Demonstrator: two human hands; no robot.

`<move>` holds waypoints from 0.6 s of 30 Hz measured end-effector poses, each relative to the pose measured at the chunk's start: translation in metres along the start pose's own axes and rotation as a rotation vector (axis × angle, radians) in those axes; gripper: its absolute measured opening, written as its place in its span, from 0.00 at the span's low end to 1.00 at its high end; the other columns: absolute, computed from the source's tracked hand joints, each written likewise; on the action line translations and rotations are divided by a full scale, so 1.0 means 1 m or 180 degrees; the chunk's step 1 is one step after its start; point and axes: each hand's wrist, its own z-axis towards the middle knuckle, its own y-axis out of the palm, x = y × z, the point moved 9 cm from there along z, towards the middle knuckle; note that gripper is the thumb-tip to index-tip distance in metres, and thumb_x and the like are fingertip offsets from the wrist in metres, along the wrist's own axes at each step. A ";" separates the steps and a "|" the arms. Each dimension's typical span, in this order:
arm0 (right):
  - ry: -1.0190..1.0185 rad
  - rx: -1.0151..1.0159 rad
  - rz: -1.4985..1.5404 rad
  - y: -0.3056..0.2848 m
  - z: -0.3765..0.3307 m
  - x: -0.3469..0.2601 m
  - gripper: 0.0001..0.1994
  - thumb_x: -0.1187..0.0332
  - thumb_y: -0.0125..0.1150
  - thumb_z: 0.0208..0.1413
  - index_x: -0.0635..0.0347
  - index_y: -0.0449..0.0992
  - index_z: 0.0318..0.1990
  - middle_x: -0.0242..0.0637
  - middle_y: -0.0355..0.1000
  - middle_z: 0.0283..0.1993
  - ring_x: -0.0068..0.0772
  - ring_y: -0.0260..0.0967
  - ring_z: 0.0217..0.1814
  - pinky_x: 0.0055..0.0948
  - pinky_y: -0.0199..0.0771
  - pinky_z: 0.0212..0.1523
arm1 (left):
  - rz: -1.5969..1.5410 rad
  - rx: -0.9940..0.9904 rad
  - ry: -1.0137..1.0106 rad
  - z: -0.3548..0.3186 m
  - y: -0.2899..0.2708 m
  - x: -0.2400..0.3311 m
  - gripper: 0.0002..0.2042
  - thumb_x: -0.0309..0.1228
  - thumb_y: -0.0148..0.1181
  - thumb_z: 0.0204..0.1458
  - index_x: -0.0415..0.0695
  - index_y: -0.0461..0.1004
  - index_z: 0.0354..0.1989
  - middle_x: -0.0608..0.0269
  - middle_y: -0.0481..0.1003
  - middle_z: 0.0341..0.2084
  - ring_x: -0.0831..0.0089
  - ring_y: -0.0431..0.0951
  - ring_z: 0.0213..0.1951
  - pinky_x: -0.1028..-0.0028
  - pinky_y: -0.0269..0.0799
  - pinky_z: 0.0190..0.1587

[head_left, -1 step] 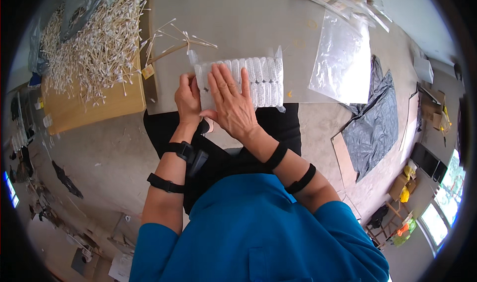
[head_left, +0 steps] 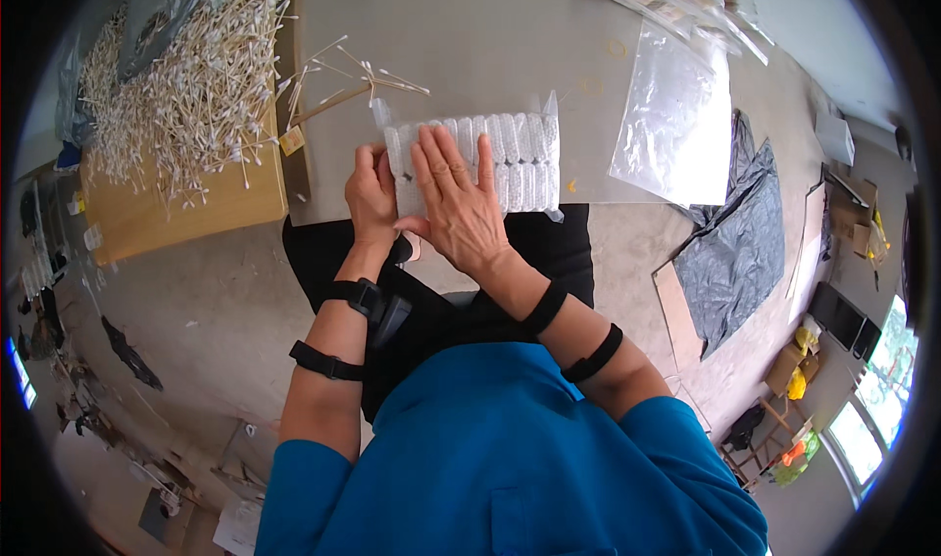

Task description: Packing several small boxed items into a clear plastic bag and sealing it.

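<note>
At the table's near edge lies a clear plastic bag of cotton swabs (head_left: 529, 164), packed in tight white bundles in two rows. My right hand (head_left: 456, 198) rests flat on its left half with the fingers stretched out. My left hand (head_left: 372, 198) is closed at the bag's left edge, its fingers curled against the plastic. The right thumb reaches across close to the left wrist. Part of the bag is hidden under my right hand.
Loose cotton swabs (head_left: 196, 85) are heaped on a wooden board (head_left: 186, 227) at the left. Several stray swabs (head_left: 377, 80) lie beyond the bag. Flat clear plastic bags (head_left: 667, 115) sit at the table's right side. Grey plastic sheeting (head_left: 735, 252) lies on the floor at right.
</note>
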 end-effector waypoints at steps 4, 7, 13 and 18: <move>0.0111 -0.0086 -0.0129 0.005 -0.001 0.003 0.44 0.37 0.44 0.50 0.68 0.55 0.64 0.46 0.47 0.71 0.43 0.35 0.76 0.57 0.26 0.71 | 0.0014 -0.0094 -0.0127 0.000 0.006 -0.008 0.05 0.26 0.48 0.58 0.41 0.69 0.40 0.48 0.76 0.29 0.50 0.78 0.32 0.62 0.71 0.33; 0.0046 0.0002 0.0295 -0.003 -0.006 0.001 0.45 0.37 0.45 0.49 0.67 0.55 0.65 0.46 0.45 0.72 0.45 0.35 0.76 0.57 0.25 0.71 | 0.0044 -0.0007 -0.0078 -0.003 -0.001 -0.013 0.05 0.25 0.48 0.59 0.41 0.68 0.40 0.47 0.76 0.29 0.51 0.78 0.33 0.63 0.71 0.34; 0.1149 0.1350 0.1401 -0.060 -0.059 0.099 0.32 0.54 0.45 0.62 0.70 0.51 0.66 0.53 0.42 0.72 0.50 0.38 0.75 0.46 0.36 0.71 | -0.0087 -0.0041 -0.0050 -0.004 0.000 -0.002 0.04 0.23 0.47 0.60 0.39 0.67 0.40 0.52 0.76 0.29 0.61 0.78 0.31 0.69 0.71 0.36; 0.1923 0.1153 0.4152 -0.018 -0.067 0.155 0.33 0.48 0.26 0.67 0.67 0.42 0.69 0.47 0.37 0.74 0.41 0.32 0.76 0.35 0.38 0.72 | -0.0243 -0.0042 -0.0074 -0.003 0.003 0.001 0.06 0.22 0.46 0.60 0.38 0.68 0.44 0.54 0.76 0.33 0.67 0.77 0.35 0.72 0.71 0.39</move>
